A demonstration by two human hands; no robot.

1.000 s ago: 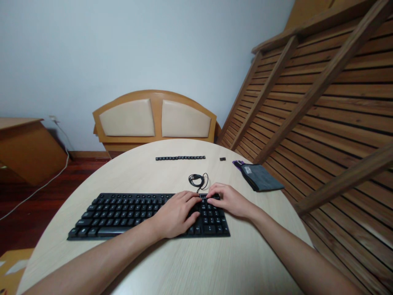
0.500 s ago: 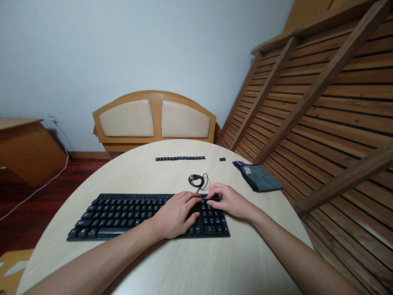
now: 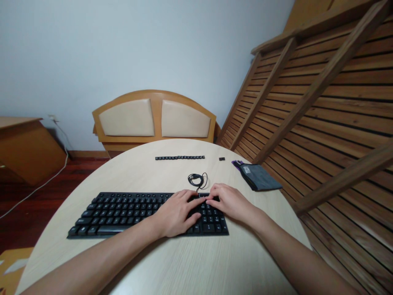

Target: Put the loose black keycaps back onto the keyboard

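A black full-size keyboard (image 3: 119, 230) lies on the round table in front of me. My left hand (image 3: 179, 213) rests palm down over its right half, fingers stretched out. Its index finger reaches the top of the number pad, against the fingertips of my right hand (image 3: 225, 201). That hand is closed in a pinch, thumb and index finger together at the keyboard's upper right. Whatever may be between those fingertips is too small to make out. Behind the keyboard is its coiled black cable (image 3: 196, 179).
Farther back on the pale table (image 3: 172, 266) lies a row of black keycaps (image 3: 179, 157). Two small dark pieces (image 3: 222, 159) sit to its right. A grey pouch (image 3: 262, 177) is near the right edge. A slatted wooden frame (image 3: 325, 110) leans beyond it.
My left index finger has slid right to meet the right fingertips. The right thumb and index finger have drawn closer together. The keyboard has stayed in place.
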